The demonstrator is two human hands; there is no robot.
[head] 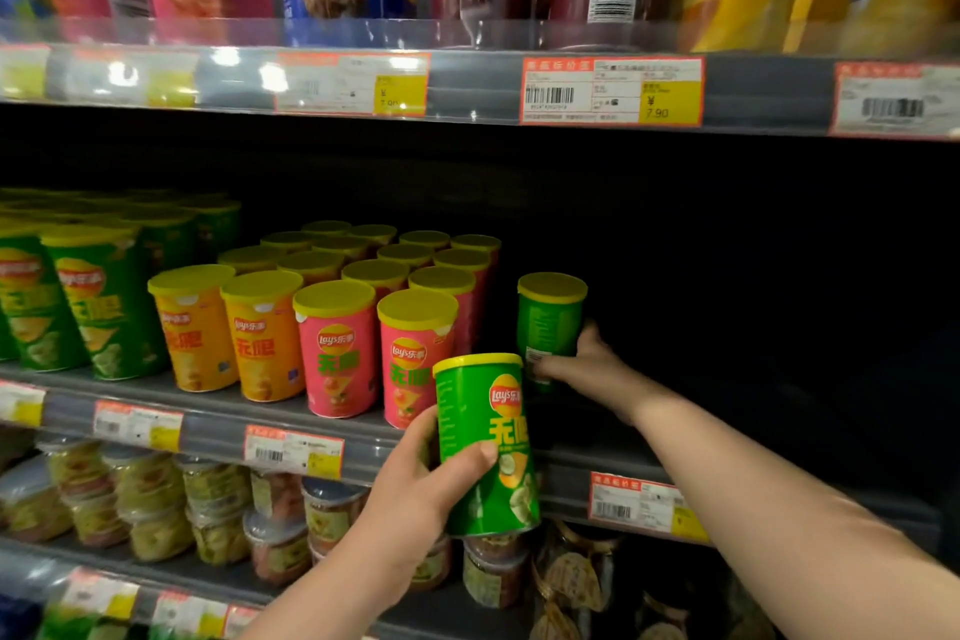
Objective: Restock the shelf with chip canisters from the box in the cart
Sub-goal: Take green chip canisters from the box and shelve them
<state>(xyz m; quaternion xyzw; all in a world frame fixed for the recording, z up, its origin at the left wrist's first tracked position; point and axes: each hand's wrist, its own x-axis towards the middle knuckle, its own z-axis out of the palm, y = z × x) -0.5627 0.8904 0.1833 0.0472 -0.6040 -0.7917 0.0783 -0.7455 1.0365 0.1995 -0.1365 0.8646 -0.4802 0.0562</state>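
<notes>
Supermarket aisle, middle shelf [218, 424] partly stocked; pink canisters [415, 359] mark the filled edge; right hand [587, 369] grips a green canister [550, 322] on the shelf just right of them; left hand [415, 494] holds second green canister [488, 447] in front; dark gap further right looks unfilled; box unseen.

Two green, yellow-lidded chip canisters: one upright on the shelf [623, 452], one [485, 447] tilted before it.
</notes>
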